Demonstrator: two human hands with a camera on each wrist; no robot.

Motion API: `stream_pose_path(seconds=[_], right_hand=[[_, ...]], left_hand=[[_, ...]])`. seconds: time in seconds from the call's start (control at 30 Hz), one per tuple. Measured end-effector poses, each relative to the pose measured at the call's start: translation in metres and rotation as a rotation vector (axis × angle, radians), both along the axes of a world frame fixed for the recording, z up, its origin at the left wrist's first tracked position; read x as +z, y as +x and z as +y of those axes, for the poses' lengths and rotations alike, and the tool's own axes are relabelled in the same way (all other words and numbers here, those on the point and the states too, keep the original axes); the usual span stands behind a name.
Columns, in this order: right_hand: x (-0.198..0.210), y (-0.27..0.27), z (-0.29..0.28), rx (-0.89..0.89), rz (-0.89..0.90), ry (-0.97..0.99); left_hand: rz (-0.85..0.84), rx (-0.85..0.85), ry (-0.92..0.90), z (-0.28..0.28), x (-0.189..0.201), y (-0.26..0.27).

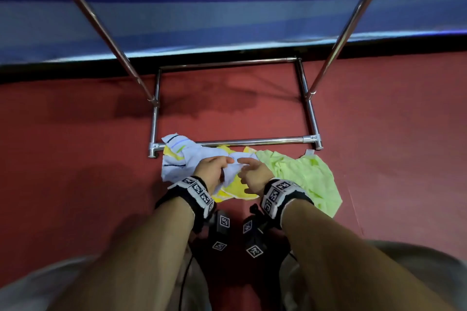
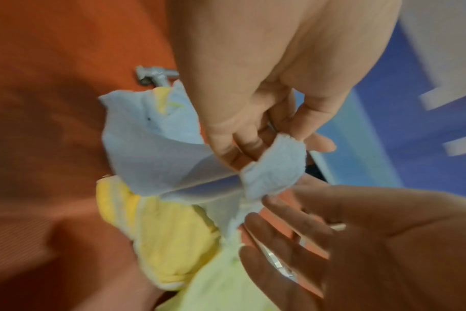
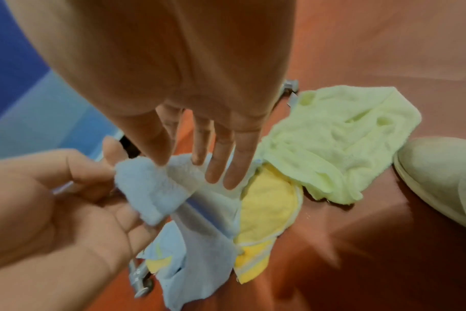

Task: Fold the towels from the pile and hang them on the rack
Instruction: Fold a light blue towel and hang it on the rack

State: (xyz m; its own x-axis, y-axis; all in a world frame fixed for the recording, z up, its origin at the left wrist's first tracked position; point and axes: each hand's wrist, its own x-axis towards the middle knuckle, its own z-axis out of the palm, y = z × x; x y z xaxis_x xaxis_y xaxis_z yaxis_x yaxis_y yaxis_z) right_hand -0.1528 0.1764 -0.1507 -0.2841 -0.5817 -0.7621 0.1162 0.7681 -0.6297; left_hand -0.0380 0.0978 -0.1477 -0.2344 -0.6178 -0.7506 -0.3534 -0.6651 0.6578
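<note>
Seen from above, a person crouches over a red floor [image 1: 75, 146] with both bare forearms reaching forward, each wrist wearing a black band with square markers. A small pile of three towels lies on the floor, touching the near base bar of a shiny metal rack [image 1: 252, 141]. The pale blue towel [image 1: 182, 156], with thin stripes, is on the left, partly over the bar. The yellow towel [image 1: 235, 187] lies under it in the middle, and the light green towel [image 1: 303, 174] is crumpled on the right. The left grip [image 1: 212, 169] is clenched around a raised fold of the pale blue towel, thumb and fingers curled about the cloth. The right grip [image 1: 255, 171] is released, its fingers straight and spread, fingertips touching the same fold just beside the left one. A pale shoe [image 3: 439, 178] rests near the light green towel.
</note>
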Motion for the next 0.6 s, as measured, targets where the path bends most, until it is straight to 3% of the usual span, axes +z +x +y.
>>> stream_pose_path(seconds=[0.13, 0.27, 0.5, 0.6], right_hand=[[0.063, -0.002, 0.009, 0.226, 0.151, -0.149], [0.129, -0.003, 0.024, 0.291, 0.365, -0.274], [0.249, 0.004, 0.034, 0.170, 0.476, -0.600], [0.308, 0.003, 0.037, 0.014, 0.429, -0.725]], left_hand=[[0.228, -0.001, -0.027, 0.007, 0.079, -0.006], [0.327, -0.070, -0.150, 0.008, 0.161, 0.000], [0.368, -0.221, -0.461, 0.029, 0.300, 0.015], [0.355, -0.197, -0.626, 0.034, 0.351, 0.027]])
